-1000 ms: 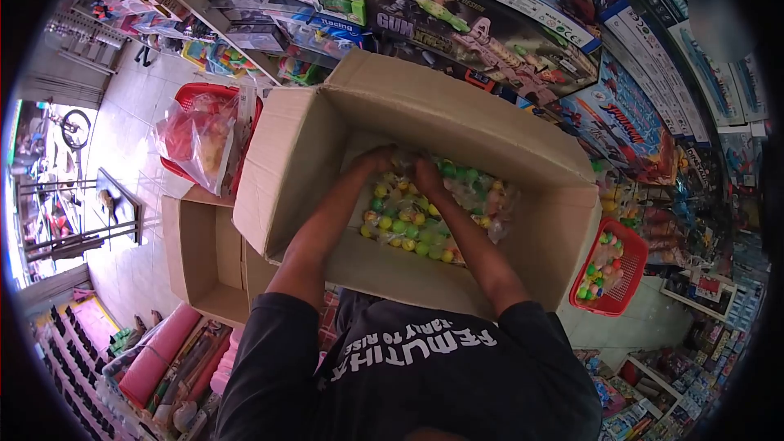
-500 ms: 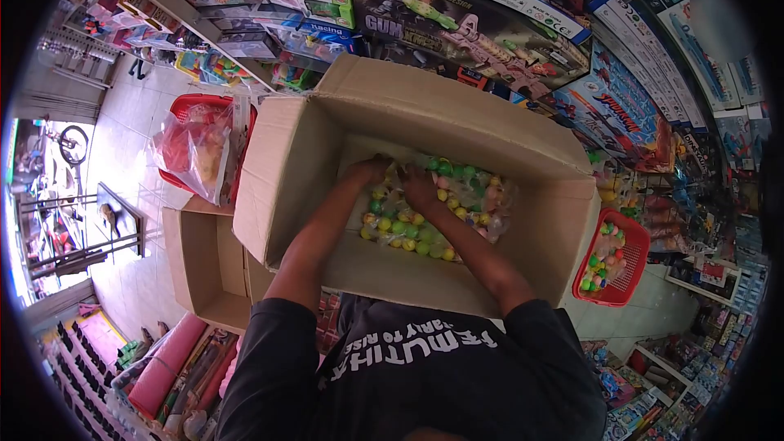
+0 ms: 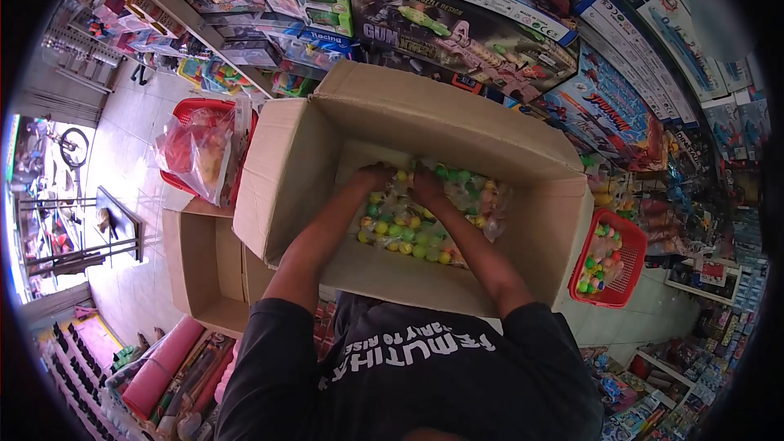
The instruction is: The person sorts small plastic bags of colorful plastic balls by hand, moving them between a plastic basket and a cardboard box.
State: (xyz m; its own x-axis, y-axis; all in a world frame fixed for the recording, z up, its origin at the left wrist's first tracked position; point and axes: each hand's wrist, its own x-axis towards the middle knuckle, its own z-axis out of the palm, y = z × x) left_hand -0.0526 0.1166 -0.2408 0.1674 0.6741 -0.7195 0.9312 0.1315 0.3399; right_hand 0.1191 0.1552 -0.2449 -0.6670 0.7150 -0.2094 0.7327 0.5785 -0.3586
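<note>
An open cardboard box [image 3: 457,114] stands in front of me. In it lie clear plastic bags of small yellow, green and pink balls [image 3: 408,233]. Both my hands reach into the box, at the far edge of the bags. My left hand [image 3: 376,175] is at the left end, its fingers closed on the plastic bag. Beside it, my right hand [image 3: 425,183] pinches the bag's plastic, fingers closed. The fingertips of both hands are partly hidden.
To the left stand a red basket [image 3: 189,104] with a plastic bag and a smaller open carton [image 3: 186,265]. A red basket of balls [image 3: 634,257] is at the right. Boxed toys [image 3: 465,37] line the shelf beyond the box.
My hands have moved slightly apart, the right one to the right. The bag between them looks more spread out. The view has shifted slightly.
</note>
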